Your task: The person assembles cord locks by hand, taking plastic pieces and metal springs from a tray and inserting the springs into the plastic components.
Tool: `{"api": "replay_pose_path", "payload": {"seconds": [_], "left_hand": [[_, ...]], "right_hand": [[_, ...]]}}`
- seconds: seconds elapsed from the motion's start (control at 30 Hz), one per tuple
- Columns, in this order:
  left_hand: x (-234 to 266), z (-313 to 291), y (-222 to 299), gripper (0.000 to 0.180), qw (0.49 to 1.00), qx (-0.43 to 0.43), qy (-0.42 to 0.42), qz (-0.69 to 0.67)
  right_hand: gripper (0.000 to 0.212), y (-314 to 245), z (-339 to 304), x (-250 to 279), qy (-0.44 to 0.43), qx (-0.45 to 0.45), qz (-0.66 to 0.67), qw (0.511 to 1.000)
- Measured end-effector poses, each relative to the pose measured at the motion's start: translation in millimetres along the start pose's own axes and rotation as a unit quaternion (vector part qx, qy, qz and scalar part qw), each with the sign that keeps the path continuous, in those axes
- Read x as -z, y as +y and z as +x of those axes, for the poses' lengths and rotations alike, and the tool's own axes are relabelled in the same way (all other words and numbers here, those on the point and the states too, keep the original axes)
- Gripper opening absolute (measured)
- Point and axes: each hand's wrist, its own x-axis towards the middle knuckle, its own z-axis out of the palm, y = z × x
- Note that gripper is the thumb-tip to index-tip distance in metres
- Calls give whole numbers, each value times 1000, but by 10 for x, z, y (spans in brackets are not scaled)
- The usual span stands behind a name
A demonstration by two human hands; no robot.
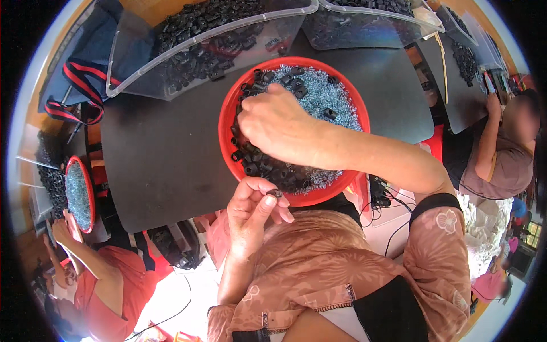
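My left hand (246,214) is just in front of the near rim of a red round basin (225,122). A small black plastic part (274,194) with an opening in its end is pinched between its thumb and fingers. My right hand (272,121) reaches into the basin from the right, with fingers curled down over the left side; its fingertips are hidden, and so is anything they grip. Black plastic parts (268,170) like the held one fill the basin's left and near side. Small silvery-blue metal pieces (327,85), coiled like springs, fill the rest.
Clear plastic bins (211,31) of black parts stand along the table's far edge. The dark table (165,154) extends on both sides of the basin. Co-workers sit left (114,279) and right (501,148). A second red basin (89,196) stands left. Cables (393,228) hang below.
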Motion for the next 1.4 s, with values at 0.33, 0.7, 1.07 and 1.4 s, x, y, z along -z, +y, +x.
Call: {"api": "replay_pose_path", "payload": {"seconds": [0.33, 0.7, 1.07, 1.4], "left_hand": [[-95, -21, 9, 12, 999, -10, 43, 18], [-220, -75, -17, 12, 988, -41, 72, 128], [-221, -65, -17, 13, 985, -42, 64, 154], [-217, -73, 3, 15, 983, -36, 69, 167]], "right_hand": [[15, -180, -839, 437, -6, -192, 519, 833], [16, -165, -1024, 356, -35, -155, 546, 823], [16, -171, -1059, 312, -34, -167, 556, 814], [15, -154, -1036, 320, -52, -139, 557, 817]]}}
